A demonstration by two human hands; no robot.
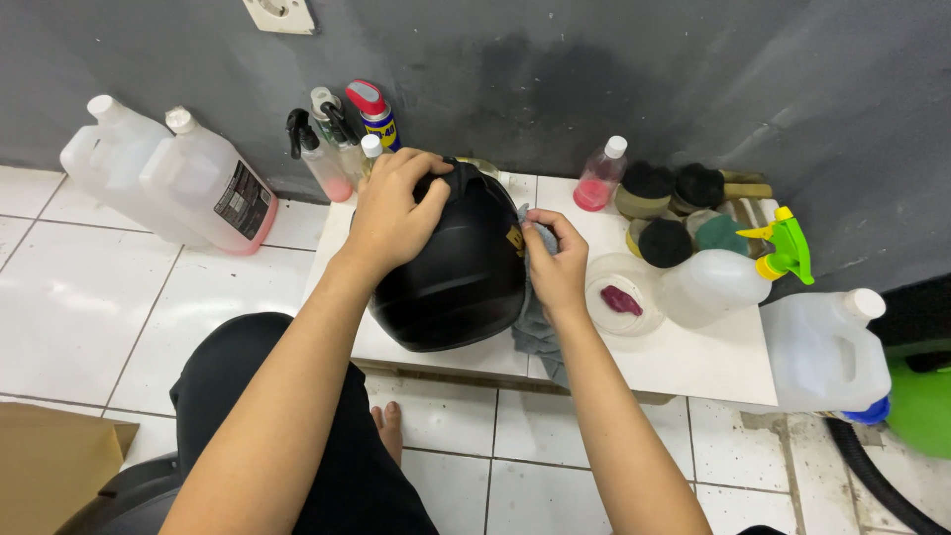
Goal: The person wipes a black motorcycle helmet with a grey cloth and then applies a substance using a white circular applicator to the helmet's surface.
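black helmet [451, 277] on the low white table [684, 362], held and wiped.

it looks hard, smooth and slippery, likely light; best held on top. the left hand [391, 213] has fingers spread wide over its top. the right hand [557, 266] pinches a soft grey cloth [535, 332] against its side. past the right fingers sits a clear bowl [622, 297].

Matt black helmet [451, 272], soft grey cloth [535, 322], glossy white table [693, 362].
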